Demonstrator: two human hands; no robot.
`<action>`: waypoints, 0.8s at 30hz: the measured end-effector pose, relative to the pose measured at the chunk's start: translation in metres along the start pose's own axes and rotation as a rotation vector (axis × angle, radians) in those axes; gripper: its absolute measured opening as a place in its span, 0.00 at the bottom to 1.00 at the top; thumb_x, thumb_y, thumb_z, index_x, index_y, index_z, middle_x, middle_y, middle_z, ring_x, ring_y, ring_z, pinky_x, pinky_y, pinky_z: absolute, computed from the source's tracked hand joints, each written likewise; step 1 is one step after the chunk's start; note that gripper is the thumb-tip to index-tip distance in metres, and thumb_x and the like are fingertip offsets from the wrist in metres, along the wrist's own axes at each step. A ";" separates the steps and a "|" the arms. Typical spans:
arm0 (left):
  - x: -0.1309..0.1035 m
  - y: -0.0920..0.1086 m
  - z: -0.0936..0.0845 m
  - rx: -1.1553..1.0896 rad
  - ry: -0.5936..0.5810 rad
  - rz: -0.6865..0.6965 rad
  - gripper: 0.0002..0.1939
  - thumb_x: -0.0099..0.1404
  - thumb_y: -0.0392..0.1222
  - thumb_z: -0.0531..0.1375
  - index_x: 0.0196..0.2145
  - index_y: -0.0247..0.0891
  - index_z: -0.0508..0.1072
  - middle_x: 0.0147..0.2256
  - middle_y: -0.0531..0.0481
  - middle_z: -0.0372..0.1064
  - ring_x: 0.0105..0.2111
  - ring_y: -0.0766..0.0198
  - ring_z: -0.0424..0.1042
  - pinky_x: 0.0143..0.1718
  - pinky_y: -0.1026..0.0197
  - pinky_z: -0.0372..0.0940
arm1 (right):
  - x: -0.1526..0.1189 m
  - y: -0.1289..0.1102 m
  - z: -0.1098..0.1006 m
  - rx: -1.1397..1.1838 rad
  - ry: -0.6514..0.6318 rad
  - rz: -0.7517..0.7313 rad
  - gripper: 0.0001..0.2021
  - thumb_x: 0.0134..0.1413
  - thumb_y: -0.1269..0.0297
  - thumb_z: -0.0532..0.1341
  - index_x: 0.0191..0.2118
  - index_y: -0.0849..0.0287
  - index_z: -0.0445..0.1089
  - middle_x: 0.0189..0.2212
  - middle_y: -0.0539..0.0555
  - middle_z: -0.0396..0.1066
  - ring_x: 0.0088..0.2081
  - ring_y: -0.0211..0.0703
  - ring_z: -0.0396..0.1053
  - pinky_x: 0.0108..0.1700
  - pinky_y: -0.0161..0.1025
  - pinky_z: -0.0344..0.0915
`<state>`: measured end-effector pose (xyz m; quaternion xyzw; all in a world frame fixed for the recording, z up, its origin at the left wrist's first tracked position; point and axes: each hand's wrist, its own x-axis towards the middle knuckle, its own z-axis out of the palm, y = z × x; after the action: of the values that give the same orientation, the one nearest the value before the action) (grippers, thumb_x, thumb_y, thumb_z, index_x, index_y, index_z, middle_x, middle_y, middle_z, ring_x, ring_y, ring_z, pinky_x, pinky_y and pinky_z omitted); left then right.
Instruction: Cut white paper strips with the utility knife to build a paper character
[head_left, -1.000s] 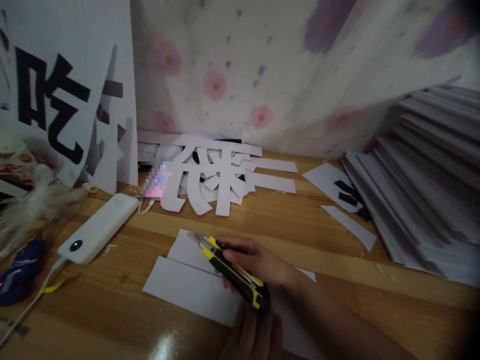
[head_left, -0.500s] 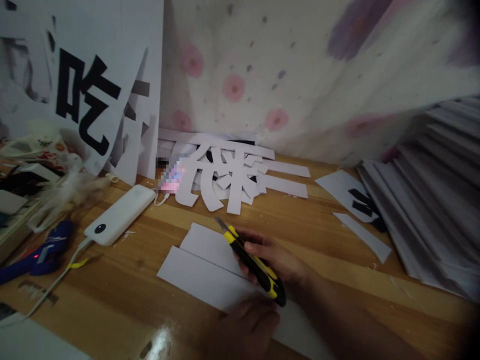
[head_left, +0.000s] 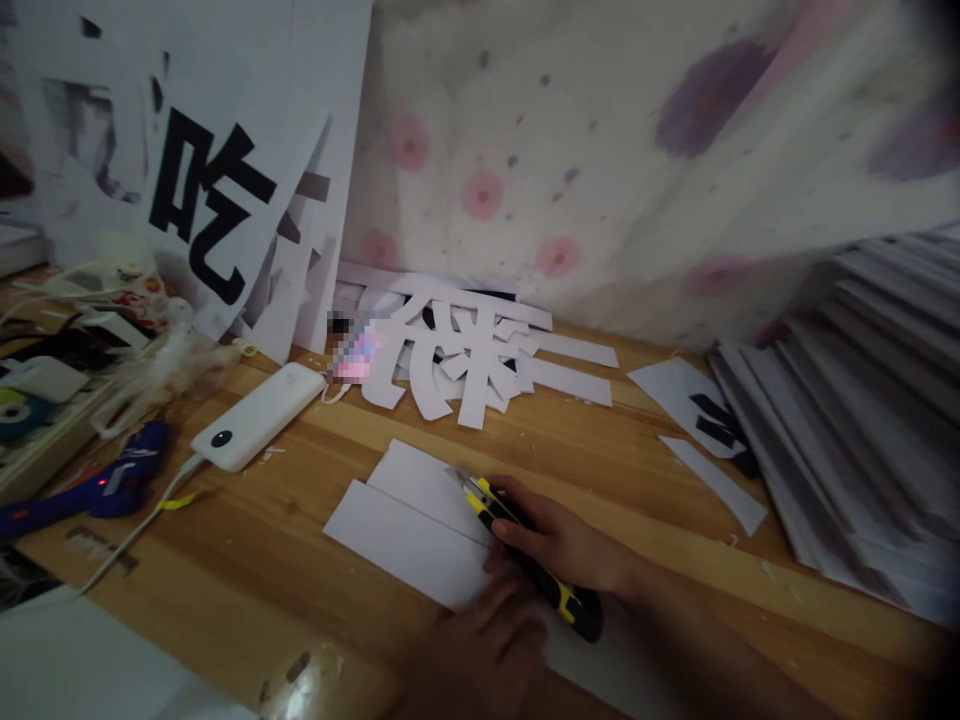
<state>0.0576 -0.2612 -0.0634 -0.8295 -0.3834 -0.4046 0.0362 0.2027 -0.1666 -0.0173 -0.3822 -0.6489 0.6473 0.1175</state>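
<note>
My right hand (head_left: pixel 551 535) is closed around a black and yellow utility knife (head_left: pixel 529 560). Its bare blade points up and left, above two white board strips. The nearer white board strip (head_left: pixel 409 545) runs right beneath both hands. Behind it lies a shorter white board piece (head_left: pixel 420 480), with its long edge along the strip. My left hand (head_left: pixel 487 635), dim and slightly blurred, has its fingers curled together on the nearer strip, below the knife handle. Whether the blade tip touches the board I cannot tell.
Cut white character pieces (head_left: pixel 472 370) lie piled at the back. A white power bank (head_left: pixel 259 415) with a cable and a blue glue gun (head_left: pixel 124 475) lie left. Stacked boards (head_left: pixel 840 430) stand right. A sheet with a black character (head_left: pixel 210 205) leans back left.
The view has shifted, so the background sits slightly further right. My right hand with the utility knife has moved a little right and down, the blade now over the rear white board piece.
</note>
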 end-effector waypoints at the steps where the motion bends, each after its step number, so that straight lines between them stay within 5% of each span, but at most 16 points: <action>1: -0.002 0.000 -0.002 0.020 0.020 0.003 0.14 0.68 0.38 0.48 0.33 0.37 0.73 0.36 0.54 0.76 0.43 0.65 0.73 0.47 0.64 0.67 | -0.001 -0.001 -0.001 -0.039 0.002 -0.013 0.24 0.61 0.50 0.51 0.58 0.56 0.52 0.33 0.54 0.75 0.36 0.46 0.72 0.37 0.44 0.67; 6: -0.016 -0.010 -0.030 0.217 -0.084 -0.046 0.11 0.64 0.44 0.55 0.40 0.40 0.74 0.40 0.47 0.74 0.47 0.56 0.71 0.46 0.55 0.69 | -0.002 -0.006 -0.003 -0.181 0.006 -0.052 0.24 0.61 0.51 0.52 0.57 0.58 0.54 0.35 0.54 0.76 0.40 0.46 0.70 0.43 0.45 0.64; 11: -0.032 -0.022 -0.046 0.543 -0.329 -0.023 0.47 0.48 0.66 0.62 0.60 0.38 0.59 0.52 0.25 0.62 0.51 0.33 0.65 0.39 0.46 0.71 | 0.000 -0.007 -0.003 -0.168 -0.012 -0.014 0.24 0.62 0.51 0.51 0.57 0.60 0.52 0.34 0.55 0.76 0.34 0.45 0.70 0.36 0.43 0.65; 13: -0.037 -0.023 -0.042 0.582 -0.370 -0.011 0.52 0.46 0.69 0.61 0.62 0.39 0.55 0.53 0.24 0.61 0.52 0.31 0.63 0.40 0.44 0.70 | 0.002 -0.007 -0.001 -0.135 -0.022 0.015 0.23 0.62 0.53 0.51 0.58 0.58 0.51 0.33 0.54 0.76 0.29 0.42 0.69 0.31 0.41 0.66; 17: -0.047 -0.020 -0.026 0.622 -0.321 -0.134 0.42 0.56 0.55 0.62 0.64 0.46 0.49 0.56 0.29 0.58 0.57 0.36 0.57 0.48 0.44 0.65 | 0.010 -0.022 0.009 -0.228 0.020 -0.025 0.23 0.58 0.61 0.56 0.58 0.53 0.54 0.33 0.51 0.74 0.28 0.40 0.70 0.33 0.40 0.67; 21: -0.058 -0.020 -0.010 0.561 -0.223 -0.217 0.39 0.59 0.48 0.61 0.64 0.50 0.47 0.63 0.31 0.44 0.61 0.38 0.50 0.51 0.43 0.62 | 0.033 -0.050 0.029 -0.669 0.129 -0.132 0.24 0.56 0.65 0.56 0.59 0.54 0.57 0.49 0.57 0.69 0.46 0.47 0.69 0.46 0.44 0.63; 24: -0.065 -0.024 -0.002 0.532 -0.135 -0.210 0.39 0.59 0.47 0.61 0.64 0.51 0.47 0.65 0.35 0.37 0.62 0.39 0.47 0.51 0.44 0.63 | 0.052 -0.064 0.043 -0.887 0.107 -0.121 0.25 0.57 0.67 0.54 0.61 0.57 0.55 0.48 0.60 0.68 0.44 0.50 0.70 0.43 0.44 0.64</action>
<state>0.0162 -0.2846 -0.1131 -0.7717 -0.5613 -0.2353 0.1846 0.1173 -0.1570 0.0186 -0.3899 -0.8778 0.2781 0.0133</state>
